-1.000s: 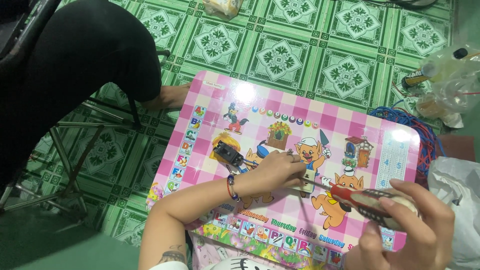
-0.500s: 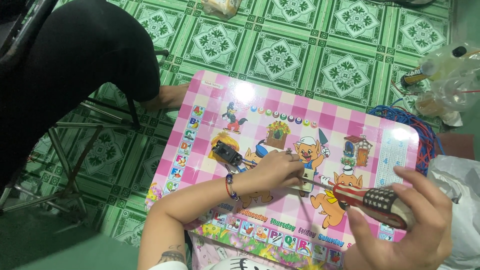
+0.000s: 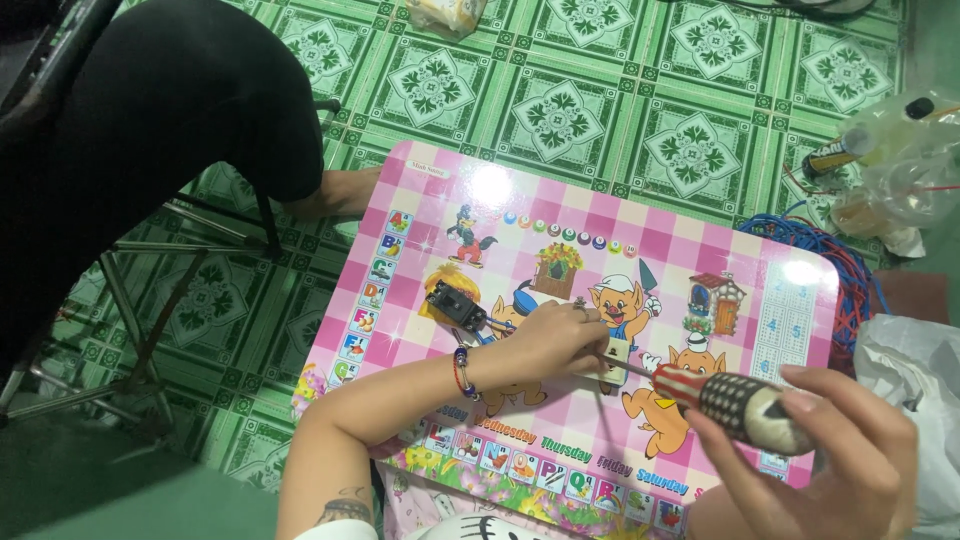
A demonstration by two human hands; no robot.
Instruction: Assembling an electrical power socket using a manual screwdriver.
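Left hand (image 3: pixel 555 340) rests mid-surface, fingers curled and pinched shut on a small cream part (image 3: pixel 617 360), pressing it down against the surface (image 3: pixel 690 240). A beaded bracelet (image 3: pixel 461 371) sits on that wrist.

Right hand (image 3: pixel 830 455) is at the near right corner, fingers wrapped shut round a screwdriver (image 3: pixel 735 405): dark patterned handle with a red collar, thin metal shaft running left. The tip meets the cream part just beside the left fingertips; the exact contact point is too small to tell.

A black part (image 3: pixel 455 303) with short wires lies on the surface just left of the left hand, toward the left edge. Cannot tell if the hand touches it.

The surface is a small pink checkered top printed with cartoon animals, with letter tiles down the left edge and along the near edge. It stands on a green patterned tile floor (image 3: pixel 560 90).

Blue wire coil (image 3: pixel 845 270) lies off the far right corner, partly under the surface edge. Clear plastic bags (image 3: pixel 900 170) with small items sit beyond it on the floor. White bag (image 3: pixel 925 400) lies off the right edge.

Another person in black (image 3: pixel 170 110) sits on a metal-framed chair (image 3: pixel 140 300) off the far left corner, bare foot (image 3: pixel 340 195) on the floor just beside the surface.
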